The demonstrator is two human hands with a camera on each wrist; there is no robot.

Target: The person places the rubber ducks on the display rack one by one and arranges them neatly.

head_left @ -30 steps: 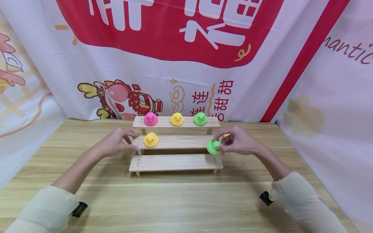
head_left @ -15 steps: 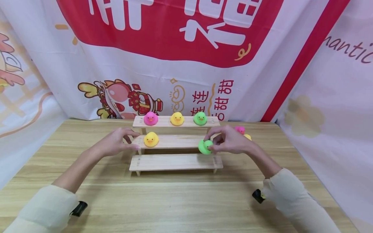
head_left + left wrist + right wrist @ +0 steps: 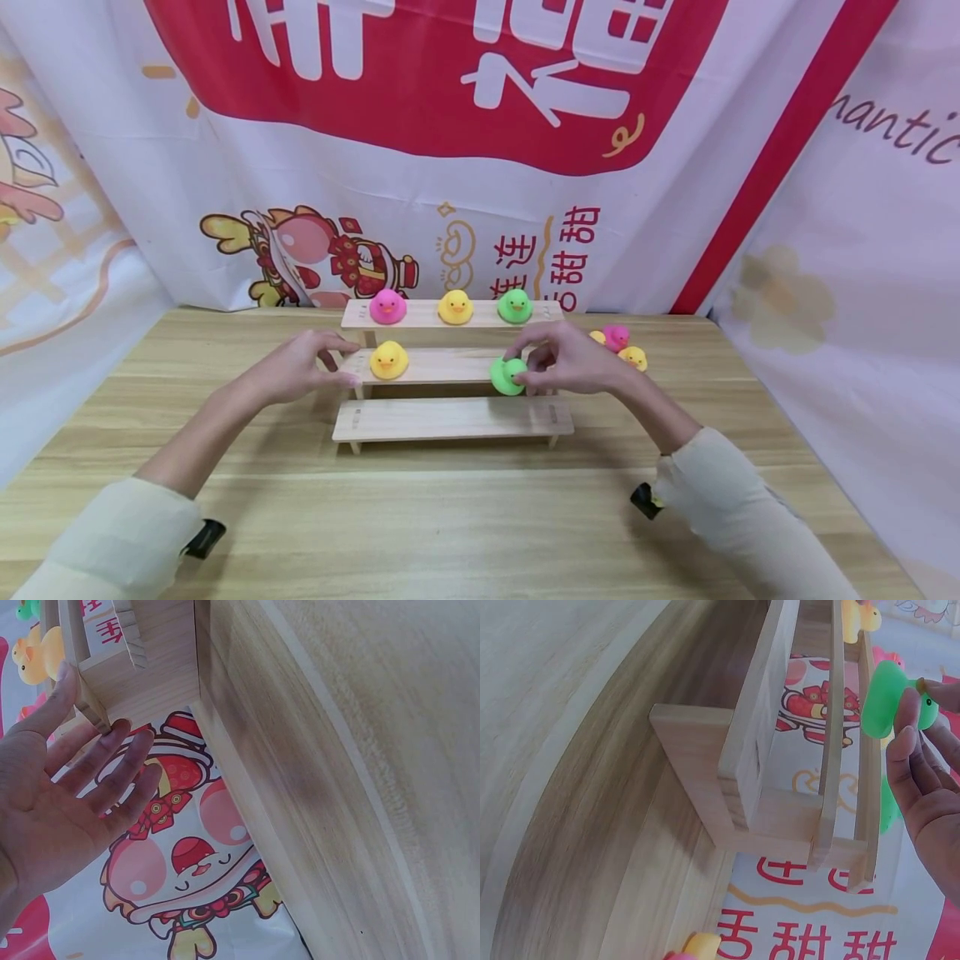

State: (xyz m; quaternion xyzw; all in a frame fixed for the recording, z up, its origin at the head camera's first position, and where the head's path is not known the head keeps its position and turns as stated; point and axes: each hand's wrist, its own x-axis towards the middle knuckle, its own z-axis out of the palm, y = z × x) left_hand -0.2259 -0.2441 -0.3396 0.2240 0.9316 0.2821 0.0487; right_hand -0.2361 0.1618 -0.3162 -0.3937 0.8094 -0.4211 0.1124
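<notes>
My right hand pinches a green rubber duck by its head, held above the wooden tiered rack, at the right part of the middle shelf. In the right wrist view the green duck is between thumb and fingers, tilted, apart from the boards. My left hand grips the left end of the middle shelf, with the thumb on one side of the board and fingers on the other. Near it, a yellow rubber duck sits on that shelf.
The top shelf bears a pink duck, a yellow duck and a green duck. Right of the rack, a pink duck and yellow ducks lie on the table. A printed cloth hangs behind.
My right hand has carried the green duck leftward along the middle shelf, uncovering the pink and yellow ducks on the right. The left hand stays at the shelf's end.
</notes>
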